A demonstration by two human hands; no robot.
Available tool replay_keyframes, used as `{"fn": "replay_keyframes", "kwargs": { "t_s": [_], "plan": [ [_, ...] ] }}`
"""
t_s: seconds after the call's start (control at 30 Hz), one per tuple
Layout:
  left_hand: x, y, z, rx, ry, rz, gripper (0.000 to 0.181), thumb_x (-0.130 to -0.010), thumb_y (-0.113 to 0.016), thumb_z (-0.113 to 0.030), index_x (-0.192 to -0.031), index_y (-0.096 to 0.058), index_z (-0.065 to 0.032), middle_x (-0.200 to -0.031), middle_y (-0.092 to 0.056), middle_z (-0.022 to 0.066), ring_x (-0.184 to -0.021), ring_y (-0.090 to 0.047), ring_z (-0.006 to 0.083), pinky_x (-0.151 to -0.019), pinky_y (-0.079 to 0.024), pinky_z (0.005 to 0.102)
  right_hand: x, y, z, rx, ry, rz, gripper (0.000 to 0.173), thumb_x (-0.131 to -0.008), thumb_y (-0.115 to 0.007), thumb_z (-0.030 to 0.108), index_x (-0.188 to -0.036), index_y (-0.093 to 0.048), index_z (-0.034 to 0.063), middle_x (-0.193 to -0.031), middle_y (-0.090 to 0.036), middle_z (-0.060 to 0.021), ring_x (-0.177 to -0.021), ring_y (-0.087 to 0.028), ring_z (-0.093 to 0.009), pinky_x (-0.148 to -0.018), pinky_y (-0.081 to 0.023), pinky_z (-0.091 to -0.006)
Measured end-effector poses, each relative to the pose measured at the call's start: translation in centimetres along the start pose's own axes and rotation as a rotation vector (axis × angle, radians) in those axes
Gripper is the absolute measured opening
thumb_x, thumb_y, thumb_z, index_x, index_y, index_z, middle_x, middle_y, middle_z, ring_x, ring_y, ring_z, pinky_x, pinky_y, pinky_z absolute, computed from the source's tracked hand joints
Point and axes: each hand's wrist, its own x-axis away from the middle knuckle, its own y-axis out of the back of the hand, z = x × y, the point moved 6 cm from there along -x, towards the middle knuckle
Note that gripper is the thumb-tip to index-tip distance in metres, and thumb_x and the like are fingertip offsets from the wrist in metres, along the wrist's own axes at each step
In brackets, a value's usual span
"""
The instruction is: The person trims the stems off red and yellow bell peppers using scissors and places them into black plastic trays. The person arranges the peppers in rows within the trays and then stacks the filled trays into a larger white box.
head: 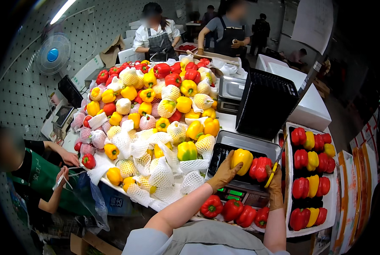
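My left hand, in a tan glove, grips a yellow bell pepper over a black tray. In my gloved right hand is a yellow-handled cutting tool, its blade pointing up and away from me. The fingers of that hand also touch a red bell pepper beside the yellow one. The tray rests in the steel pan of a scale whose green displays are lit. Several red peppers line the table's front edge.
A large heap of peppers, many in foam nets, covers the table to my left. On the right, a white foam box holds packed trays. Stacked black trays stand behind the scale. One person works at left, others opposite.
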Motion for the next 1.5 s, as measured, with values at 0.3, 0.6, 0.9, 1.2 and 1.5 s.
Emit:
{"fn": "replay_keyframes", "kwargs": {
  "t_s": [0.3,0.6,0.9,1.2,1.5],
  "plan": [
    [-2.1,6.5,-1.1,0.405,0.189,-0.066,0.059,-0.087,-0.064,-0.031,-0.135,-0.042,-0.0054,-0.123,-0.05,0.0127,-0.104,-0.052,0.0173,-0.083,-0.046,0.0265,0.5,1.0,1.0,-0.028,-0.018,0.007,0.048,-0.08,-0.073,0.028,-0.112,-0.052,-0.0019,-0.102,-0.059,-0.0078,-0.091,-0.056,-0.016,-0.085,-0.045,-0.0287],
    [-10.9,29.0,-2.1,-0.063,-0.209,-0.646,0.041,-0.088,-0.063,-0.017,-0.125,-0.05,-0.0028,-0.114,-0.056,0.0072,-0.101,-0.055,0.0169,-0.087,-0.044,0.0275,1.0,-0.4,1.1,-0.146,-0.065,0.011,0.043,-0.08,-0.07,0.016,-0.114,-0.048,0.0012,-0.111,-0.057,-0.0099,-0.1,-0.054,-0.018,-0.091,-0.043,-0.0314],
    [-25.3,36.9,-7.5,-1.019,-0.305,-0.75,0.077,-0.076,-0.069,-0.025,-0.141,-0.03,-0.0133,-0.139,-0.034,0.023,-0.126,-0.035,0.0415,-0.106,-0.031,0.0435,2.0,-1.3,2.9,-0.153,-0.205,-0.023,0.066,-0.078,-0.073,0.02,-0.13,-0.038,-0.0001,-0.125,-0.052,-0.0153,-0.113,-0.051,-0.024,-0.099,-0.04,-0.0355],
    [-35.1,40.2,-2.2,-1.43,-0.079,-0.85,0.08,-0.07,-0.067,-0.022,-0.142,-0.032,-0.0225,-0.125,-0.042,0.0158,-0.11,-0.047,0.0365,-0.086,-0.043,0.0475,1.9,-1.5,3.9,-0.161,-0.168,-0.062,0.058,-0.071,-0.076,0.016,-0.117,-0.043,-0.0001,-0.127,-0.051,-0.0205,-0.118,-0.05,-0.027,-0.101,-0.038,-0.0367],
    [-30.3,39.4,-3.4,-0.829,-0.471,-0.699,0.088,-0.056,-0.077,-0.002,-0.134,-0.036,-0.0075,-0.13,-0.043,0.0149,-0.117,-0.047,0.032,-0.101,-0.039,0.0366,1.7,-2.0,5.4,-0.223,-0.268,-0.032,0.053,-0.072,-0.078,0.009,-0.115,-0.046,0.0012,-0.127,-0.052,-0.016,-0.118,-0.048,-0.023,-0.103,-0.035,-0.0338]
  ]
}}
